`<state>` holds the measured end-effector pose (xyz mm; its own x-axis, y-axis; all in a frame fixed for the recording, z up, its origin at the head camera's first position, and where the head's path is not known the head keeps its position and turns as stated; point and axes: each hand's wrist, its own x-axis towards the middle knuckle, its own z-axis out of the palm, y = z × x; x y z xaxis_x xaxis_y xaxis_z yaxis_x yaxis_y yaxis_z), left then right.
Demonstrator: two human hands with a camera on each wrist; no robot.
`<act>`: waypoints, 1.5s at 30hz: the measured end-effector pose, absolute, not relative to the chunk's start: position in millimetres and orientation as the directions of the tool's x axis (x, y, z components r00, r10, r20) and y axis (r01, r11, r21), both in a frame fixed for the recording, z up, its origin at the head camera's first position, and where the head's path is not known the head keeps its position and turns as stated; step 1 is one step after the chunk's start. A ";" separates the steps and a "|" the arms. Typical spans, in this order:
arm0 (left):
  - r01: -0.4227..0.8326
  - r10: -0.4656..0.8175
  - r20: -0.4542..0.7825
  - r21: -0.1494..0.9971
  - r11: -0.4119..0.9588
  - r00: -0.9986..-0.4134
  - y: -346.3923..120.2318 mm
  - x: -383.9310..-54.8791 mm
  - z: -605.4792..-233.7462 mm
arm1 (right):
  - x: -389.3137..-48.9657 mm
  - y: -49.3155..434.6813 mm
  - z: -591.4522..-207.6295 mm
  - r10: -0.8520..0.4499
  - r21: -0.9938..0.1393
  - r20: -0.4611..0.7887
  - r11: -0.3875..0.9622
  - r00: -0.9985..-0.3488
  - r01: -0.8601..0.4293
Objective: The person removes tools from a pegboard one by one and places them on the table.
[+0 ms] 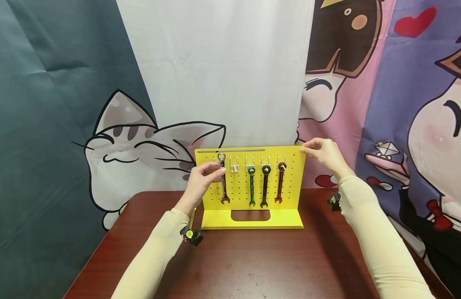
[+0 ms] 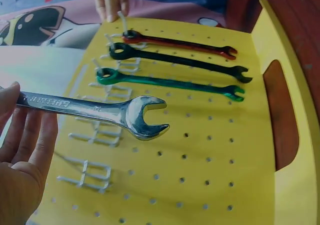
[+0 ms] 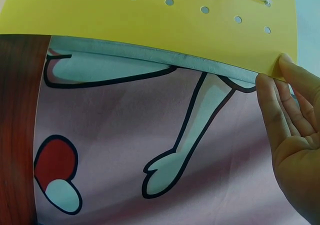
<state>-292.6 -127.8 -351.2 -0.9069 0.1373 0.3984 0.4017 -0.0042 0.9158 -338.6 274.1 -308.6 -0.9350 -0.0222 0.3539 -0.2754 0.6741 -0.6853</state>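
Before pegboard (image 1: pixel 237 193), hands (image 1: pixel 202 182) (image 1: pixel 325 157) well apart, pinching wrench (image 2: pixel 95 109), corner (image 3: pixel 272 66).

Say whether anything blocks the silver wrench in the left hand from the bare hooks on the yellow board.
Nothing visible does. The left hand holds the silver wrench in front of the yellow board and its two bare hooks; the green wrench hangs to their right in the head view.

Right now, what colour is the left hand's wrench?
Silver; that combination wrench shows best in the left wrist view.
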 end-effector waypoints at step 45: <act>0.051 -0.037 0.066 0.949 0.311 -0.997 -252.4 -326.9 -408.6 | -337.5 275.9 -305.1 -0.032 -0.695 0.325 0.670 -0.945 -0.262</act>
